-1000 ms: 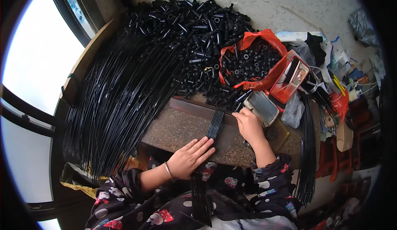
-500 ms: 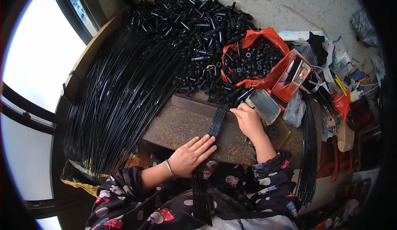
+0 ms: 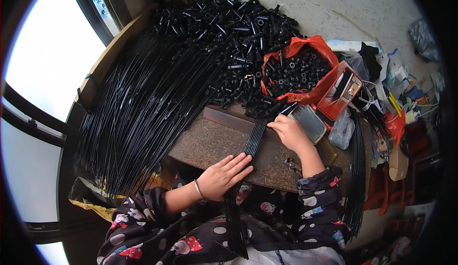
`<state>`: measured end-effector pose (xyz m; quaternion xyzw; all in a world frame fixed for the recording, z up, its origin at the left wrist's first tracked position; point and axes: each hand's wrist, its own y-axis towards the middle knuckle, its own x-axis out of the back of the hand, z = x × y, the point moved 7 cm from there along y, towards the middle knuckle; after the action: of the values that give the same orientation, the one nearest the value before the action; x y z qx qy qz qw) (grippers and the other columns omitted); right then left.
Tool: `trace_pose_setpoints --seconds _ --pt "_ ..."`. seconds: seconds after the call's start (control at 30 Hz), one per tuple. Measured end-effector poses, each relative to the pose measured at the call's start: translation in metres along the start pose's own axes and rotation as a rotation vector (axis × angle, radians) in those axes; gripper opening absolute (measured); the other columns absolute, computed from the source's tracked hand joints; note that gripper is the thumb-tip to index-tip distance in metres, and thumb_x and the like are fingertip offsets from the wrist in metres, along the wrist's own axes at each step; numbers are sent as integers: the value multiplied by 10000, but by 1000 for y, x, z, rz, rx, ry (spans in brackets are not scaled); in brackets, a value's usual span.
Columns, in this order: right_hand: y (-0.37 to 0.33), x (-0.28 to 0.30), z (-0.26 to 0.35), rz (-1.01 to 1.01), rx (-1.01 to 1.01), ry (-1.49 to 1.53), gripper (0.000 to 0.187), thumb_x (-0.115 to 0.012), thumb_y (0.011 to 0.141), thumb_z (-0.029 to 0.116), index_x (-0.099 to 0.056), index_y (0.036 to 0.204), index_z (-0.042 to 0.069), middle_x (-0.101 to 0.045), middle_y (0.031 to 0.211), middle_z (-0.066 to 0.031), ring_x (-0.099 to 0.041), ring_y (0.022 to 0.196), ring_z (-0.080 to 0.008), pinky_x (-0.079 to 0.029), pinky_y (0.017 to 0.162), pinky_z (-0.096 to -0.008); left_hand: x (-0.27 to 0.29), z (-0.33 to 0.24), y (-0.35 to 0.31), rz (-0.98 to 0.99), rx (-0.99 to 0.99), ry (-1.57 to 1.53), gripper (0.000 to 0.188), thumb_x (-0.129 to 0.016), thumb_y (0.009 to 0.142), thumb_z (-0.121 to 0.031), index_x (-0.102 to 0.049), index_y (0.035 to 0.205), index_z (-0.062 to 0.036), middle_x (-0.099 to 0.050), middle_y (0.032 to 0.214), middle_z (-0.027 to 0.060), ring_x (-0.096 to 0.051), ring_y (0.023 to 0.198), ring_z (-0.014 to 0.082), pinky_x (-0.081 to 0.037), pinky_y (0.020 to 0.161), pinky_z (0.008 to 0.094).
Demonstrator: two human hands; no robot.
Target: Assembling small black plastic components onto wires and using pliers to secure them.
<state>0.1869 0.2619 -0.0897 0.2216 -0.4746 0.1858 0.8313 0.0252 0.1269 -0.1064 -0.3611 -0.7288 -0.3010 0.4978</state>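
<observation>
A flat row of thin black rods (image 3: 255, 140) lies side by side on a brown speckled board (image 3: 200, 141). Its far ends meet a dark metal bar (image 3: 229, 118). My left hand (image 3: 223, 176) rests flat across the near part of the row, fingers stretched out. Below that hand the rods hang down over my lap. At the far right corner of the row, my right hand (image 3: 291, 134) is closed in a pinch. Whatever is between its fingertips is too small to make out.
Long black rods (image 3: 143, 107) cover the left side. Black tubular parts (image 3: 229, 31) are heaped behind the board. A red bag (image 3: 324, 91) holds small black parts. Right of it are a clear box (image 3: 309, 123), a phone in a red case (image 3: 341, 93) and another rod bundle (image 3: 357, 169).
The whole view has shifted slightly. My right fingertips have moved a little closer to the far ends of the row. My left hand stays flat on the rods.
</observation>
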Motion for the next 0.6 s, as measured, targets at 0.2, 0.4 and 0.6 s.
trace_pose_setpoints --seconds 0.2,0.4,0.6 --pt "-2 -2 8 -80 -48 37 159 -559 764 9 -661 879 46 -593 816 -71 -575 692 -262 -461 637 -320 0 1 -2 -47 7 -27 798 -556 682 -260 -275 1388 -17 -192 1477 195 -185 1375 313 -186 1102 398" --pt "-4 -2 7 -83 -81 26 141 -560 767 18 -654 869 42 -598 811 -69 -574 692 -272 -462 637 -333 -2 1 0 1 -1 15 801 -559 683 -267 -273 1388 -17 -192 1477 193 -184 1375 312 -184 1103 395" --pt "7 1 10 9 -16 36 119 -567 768 29 -643 859 28 -598 815 -67 -568 694 -280 -460 640 -340 0 1 -1 13 10 14 799 -558 685 -264 -272 1388 -15 -192 1478 190 -185 1376 307 -183 1103 394"
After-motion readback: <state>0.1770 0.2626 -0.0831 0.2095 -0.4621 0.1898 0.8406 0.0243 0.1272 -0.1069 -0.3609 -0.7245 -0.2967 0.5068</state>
